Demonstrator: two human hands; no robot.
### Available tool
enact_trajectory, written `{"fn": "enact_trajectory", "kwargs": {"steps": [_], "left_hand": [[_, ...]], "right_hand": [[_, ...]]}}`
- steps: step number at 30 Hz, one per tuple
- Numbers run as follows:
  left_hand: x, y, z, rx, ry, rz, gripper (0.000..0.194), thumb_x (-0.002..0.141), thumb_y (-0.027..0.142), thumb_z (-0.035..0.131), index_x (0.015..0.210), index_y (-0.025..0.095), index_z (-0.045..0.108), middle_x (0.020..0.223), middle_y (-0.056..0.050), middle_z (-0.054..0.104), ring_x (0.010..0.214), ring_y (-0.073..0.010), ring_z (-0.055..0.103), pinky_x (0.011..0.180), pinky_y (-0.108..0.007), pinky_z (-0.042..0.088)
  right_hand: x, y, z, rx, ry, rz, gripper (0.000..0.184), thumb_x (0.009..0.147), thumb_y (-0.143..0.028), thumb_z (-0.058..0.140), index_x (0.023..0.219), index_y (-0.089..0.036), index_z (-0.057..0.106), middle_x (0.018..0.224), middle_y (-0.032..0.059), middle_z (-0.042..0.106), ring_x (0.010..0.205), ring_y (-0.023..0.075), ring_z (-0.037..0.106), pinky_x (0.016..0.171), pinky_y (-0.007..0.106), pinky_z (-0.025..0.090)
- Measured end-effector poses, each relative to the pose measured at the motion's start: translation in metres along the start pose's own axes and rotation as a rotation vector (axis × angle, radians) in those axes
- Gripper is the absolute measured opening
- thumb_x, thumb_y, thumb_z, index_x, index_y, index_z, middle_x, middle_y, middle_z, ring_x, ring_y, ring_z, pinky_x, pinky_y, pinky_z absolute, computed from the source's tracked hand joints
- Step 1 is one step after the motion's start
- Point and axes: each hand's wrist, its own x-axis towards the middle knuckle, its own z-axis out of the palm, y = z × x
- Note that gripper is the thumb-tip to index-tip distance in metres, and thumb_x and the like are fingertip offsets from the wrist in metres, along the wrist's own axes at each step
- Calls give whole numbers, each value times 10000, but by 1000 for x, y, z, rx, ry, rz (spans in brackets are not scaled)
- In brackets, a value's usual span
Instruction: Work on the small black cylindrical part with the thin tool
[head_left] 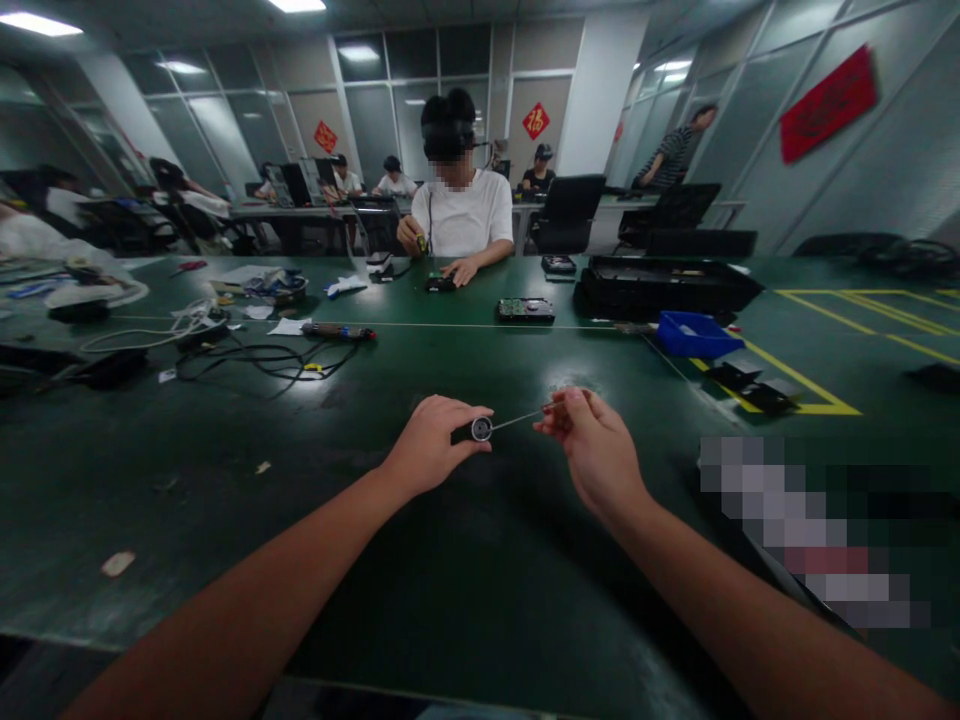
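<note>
Indoors, over a green table (420, 620), left hand (429, 446) pinches a round part (481, 429), right hand (600, 448) a thin rod (517, 419); contact is unclear.

The round part (481, 429) is silver and dark, the table (435, 580) green with yellow lines (825, 409).

A small round piece (481, 429) with a pale metallic rim and a dark centre is pinched at its top and bottom between the left fingers (466, 411), its circular face turned towards the camera. A thin, straight grey rod (517, 419), gripped in the right fingers (576, 402), slants down leftward to the piece's right edge; whether its tip touches is too small to tell.
</note>
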Motion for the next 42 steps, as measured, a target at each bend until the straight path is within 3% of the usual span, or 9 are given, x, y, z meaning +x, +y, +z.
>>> {"fn": "enact_trajectory", "kwargs": {"steps": [8, 19, 25, 32, 42], "left_hand": [[-1, 2, 0, 23, -12, -11, 397, 855, 320, 787, 1232, 253, 684, 1167, -30, 748, 1093, -237, 651, 974, -439, 434], [-1, 3, 0, 87, -70, -28, 397, 875, 323, 759, 1263, 297, 683, 1164, -32, 737, 1120, -247, 631, 1023, -471, 396], [-1, -1, 5, 122, -119, -23, 440, 859, 360, 773, 1283, 292, 675, 1152, -41, 737, 1104, -259, 629, 990, -460, 409], [-2, -7, 10, 154, -167, -35, 421, 859, 368, 772, 1268, 328, 682, 1142, -23, 729, 1074, -261, 618, 972, -465, 401], [-1, -5, 10, 152, -192, -72, 441, 863, 360, 765, 1291, 315, 666, 1160, -35, 721, 1126, -273, 604, 1066, -530, 357]], "right_hand": [[-15, -7, 2, -414, -83, -287, 238, 1005, -425, 509, 1014, -216, 621, 866, 29, 681, 774, 177, 671, 756, 361, 536], [-27, -17, 2, -862, -233, -591, 145, 1018, -287, 454, 1081, -215, 563, 907, 67, 734, 814, 211, 728, 724, 334, 518], [-26, -20, 4, -974, -283, -649, 119, 1005, -255, 457, 1055, -206, 553, 915, 86, 721, 812, 221, 707, 713, 340, 513], [-25, -24, 5, -1041, -451, -631, 117, 1012, -243, 449, 1061, -199, 546, 936, 83, 690, 829, 210, 676, 728, 338, 503], [-24, -24, 4, -1095, -388, -557, 126, 1008, -239, 429, 1040, -189, 540, 906, 94, 697, 812, 228, 678, 694, 343, 475]]}}
